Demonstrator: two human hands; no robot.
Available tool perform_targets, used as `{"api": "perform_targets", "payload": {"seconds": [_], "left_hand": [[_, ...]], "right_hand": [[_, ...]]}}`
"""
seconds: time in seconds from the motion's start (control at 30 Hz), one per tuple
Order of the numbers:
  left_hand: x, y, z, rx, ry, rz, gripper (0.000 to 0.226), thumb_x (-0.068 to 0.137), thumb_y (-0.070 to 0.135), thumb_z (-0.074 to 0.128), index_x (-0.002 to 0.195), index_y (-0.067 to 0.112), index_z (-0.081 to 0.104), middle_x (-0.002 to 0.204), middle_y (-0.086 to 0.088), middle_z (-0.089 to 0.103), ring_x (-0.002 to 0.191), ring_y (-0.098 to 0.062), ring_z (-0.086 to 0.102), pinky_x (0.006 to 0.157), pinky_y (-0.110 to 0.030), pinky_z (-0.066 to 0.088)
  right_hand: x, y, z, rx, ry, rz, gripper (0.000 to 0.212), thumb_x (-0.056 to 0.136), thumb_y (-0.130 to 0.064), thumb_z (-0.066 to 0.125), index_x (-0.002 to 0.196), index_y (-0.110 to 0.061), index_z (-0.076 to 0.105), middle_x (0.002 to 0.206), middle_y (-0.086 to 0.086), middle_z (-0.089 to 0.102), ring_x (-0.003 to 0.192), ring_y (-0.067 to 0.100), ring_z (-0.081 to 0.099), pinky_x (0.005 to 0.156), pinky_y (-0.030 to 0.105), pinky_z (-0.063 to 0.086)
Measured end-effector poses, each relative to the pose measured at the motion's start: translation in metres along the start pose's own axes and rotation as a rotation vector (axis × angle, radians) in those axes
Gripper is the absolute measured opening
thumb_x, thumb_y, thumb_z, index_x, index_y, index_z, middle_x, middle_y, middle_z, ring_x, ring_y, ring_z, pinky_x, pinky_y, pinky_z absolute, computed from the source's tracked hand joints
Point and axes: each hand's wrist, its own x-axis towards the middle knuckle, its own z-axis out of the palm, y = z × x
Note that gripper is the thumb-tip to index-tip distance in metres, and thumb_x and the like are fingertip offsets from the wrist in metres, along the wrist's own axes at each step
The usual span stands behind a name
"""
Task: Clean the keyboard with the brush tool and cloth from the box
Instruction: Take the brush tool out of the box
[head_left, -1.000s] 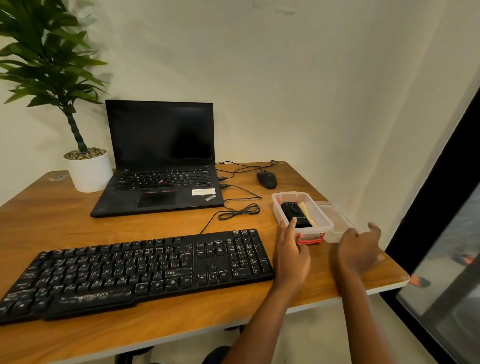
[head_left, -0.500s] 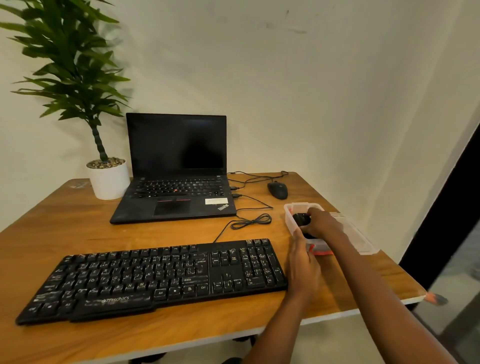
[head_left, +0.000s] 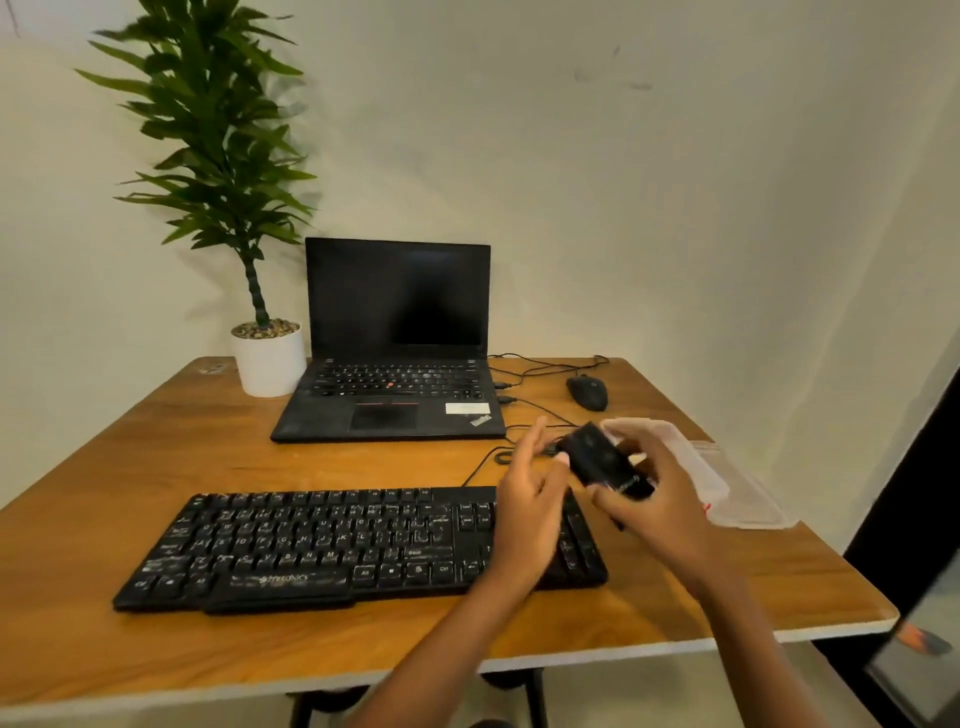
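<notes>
At a wooden table (head_left: 156, 457), the right hand (head_left: 655, 501) grips a black brush tool (head_left: 597, 457), fingers and thumb curled round its lower end. It is held tilted above the right end of the black keyboard (head_left: 332, 545). The left hand (head_left: 524, 506) hangs just beside the tool with its fingers straight and spread, holding nothing; we cannot tell whether its thumb touches the casing. Behind the hands stands the clear plastic box (head_left: 675, 447), open, with its lid (head_left: 748, 501) lying beside it near the table's right edge. We cannot make out the cloth, and we judge that it is in the box.

We judge the job barely begun. The tool is out and in hand, but no bristles show and nothing touches the keys, which look pale with dust. Brushing and wiping are both left to do. A laptop (head_left: 395, 364), a mouse (head_left: 588, 393) and a potted plant (head_left: 267, 358) stand at the back.
</notes>
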Motion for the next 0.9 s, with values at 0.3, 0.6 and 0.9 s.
{"api": "perform_targets", "payload": {"seconds": [0.3,0.6,0.9], "left_hand": [[-0.055,-0.002,-0.088,-0.023,-0.331,-0.225,0.063,0.071,0.014,0.074,0.124,0.037,0.049,0.121,0.002,0.058,0.086,-0.020,0.069,0.073,-0.031,0.057],[-0.055,-0.009,-0.095,-0.012,-0.330,-0.282,0.063,0.063,-0.004,0.079,0.114,0.027,0.057,0.116,-0.005,0.059,0.094,-0.023,0.068,0.078,-0.036,0.057],[-0.055,-0.011,-0.094,0.037,-0.343,-0.277,0.065,0.057,-0.009,0.082,0.108,0.025,0.061,0.105,0.002,0.060,0.083,-0.022,0.069,0.075,-0.040,0.058]], "right_hand": [[-0.049,0.018,0.033,0.410,-0.336,0.093,0.069,0.045,-0.031,0.081,0.111,-0.025,0.063,0.112,-0.013,0.065,0.105,0.005,0.060,0.081,0.016,0.050],[-0.053,0.024,0.040,0.559,-0.432,0.254,0.049,0.059,-0.032,0.075,0.107,-0.022,0.068,0.104,0.008,0.068,0.072,0.027,0.066,0.047,0.026,0.051],[-0.052,0.023,0.050,0.522,-0.341,0.297,0.034,0.055,-0.031,0.075,0.084,-0.014,0.067,0.079,0.013,0.070,0.048,0.031,0.060,0.039,0.025,0.048]]}}
